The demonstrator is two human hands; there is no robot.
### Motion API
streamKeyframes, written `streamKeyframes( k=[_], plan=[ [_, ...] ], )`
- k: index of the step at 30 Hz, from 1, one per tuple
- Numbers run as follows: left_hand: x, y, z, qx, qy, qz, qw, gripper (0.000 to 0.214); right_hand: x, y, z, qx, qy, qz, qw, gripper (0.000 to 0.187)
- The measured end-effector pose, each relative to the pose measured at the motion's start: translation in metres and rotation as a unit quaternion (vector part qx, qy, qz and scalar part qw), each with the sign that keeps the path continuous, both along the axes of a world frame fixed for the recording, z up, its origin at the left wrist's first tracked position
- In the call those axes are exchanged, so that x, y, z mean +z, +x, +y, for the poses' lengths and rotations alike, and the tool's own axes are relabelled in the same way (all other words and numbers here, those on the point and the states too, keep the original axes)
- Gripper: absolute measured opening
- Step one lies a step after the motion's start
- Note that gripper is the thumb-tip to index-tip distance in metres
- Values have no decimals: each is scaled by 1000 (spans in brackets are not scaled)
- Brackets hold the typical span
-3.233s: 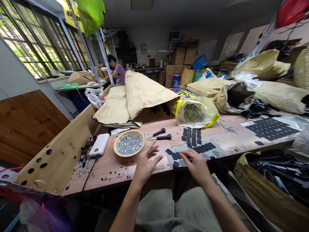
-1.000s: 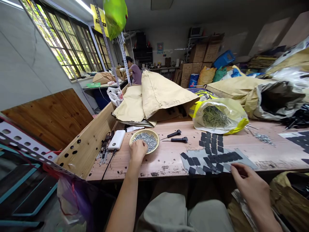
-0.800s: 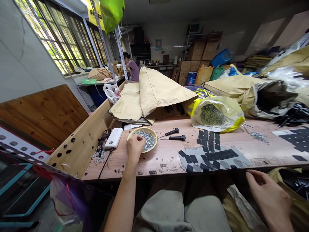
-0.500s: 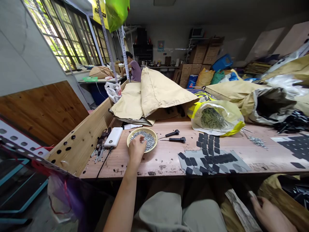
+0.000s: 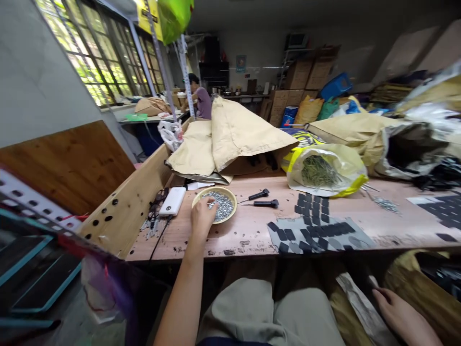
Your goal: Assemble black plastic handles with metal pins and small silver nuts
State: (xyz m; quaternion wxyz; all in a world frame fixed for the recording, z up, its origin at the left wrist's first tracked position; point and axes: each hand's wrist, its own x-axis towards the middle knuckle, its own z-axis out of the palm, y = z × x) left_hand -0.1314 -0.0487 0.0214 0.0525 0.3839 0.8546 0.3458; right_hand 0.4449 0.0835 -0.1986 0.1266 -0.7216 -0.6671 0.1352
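My left hand (image 5: pixel 202 215) rests at the near left rim of a round yellow bowl (image 5: pixel 233 215), its fingers bent down over the small silvery metal pieces (image 5: pixel 222 205) inside. The fingers look pinched, but what lies between them is too small to name. Low at the right, below the table edge, my right hand (image 5: pixel 398 305) is closed, with a small pale tip showing at its fingers. Just left of that hand is a crumpled whitish sack edge (image 5: pixel 355 298). Two black-handled pointed tools (image 5: pixel 265 203) lie right of the bowl.
A white power bank (image 5: pixel 173 201) with a cable and loose screws (image 5: pixel 153 228) lies left of the bowl. Black pads (image 5: pixel 315 230) cover a grey sheet. Several sacks (image 5: pixel 248 134) stand behind; an open brown bag (image 5: pixel 399 276) sits low right. A person (image 5: pixel 203 102) sits farther back.
The view has shifted slightly, so the table appears a little higher and farther right. My left hand remains at the bowl, its fingers slightly changed. My right hand stays low at the right.
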Motion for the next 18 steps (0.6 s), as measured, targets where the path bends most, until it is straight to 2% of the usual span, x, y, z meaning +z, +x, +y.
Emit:
streamKeyframes(
  k=[2, 5, 9, 14, 18],
  plan=[
    [1, 1, 1, -8, -11, 0, 1000, 24, 18, -11, -9, 0, -30, 11, 999, 41],
    [0, -2, 7, 1, -20, 22, 1000, 27, 51, -24, -24, -14, -19, 14, 1000, 47],
    [0, -5, 20, -1, -31, 35, 999, 31, 83, -18, -37, -62, -15, 8, 998, 50],
    [4, -1, 30, 10, -60, 30, 998, 35, 91, 0, -44, -74, -52, -5, 996, 48],
    [1, 1, 37, -1, -55, 35, 998, 37, 83, -11, -49, -34, -109, -1, 993, 42]
  ],
)
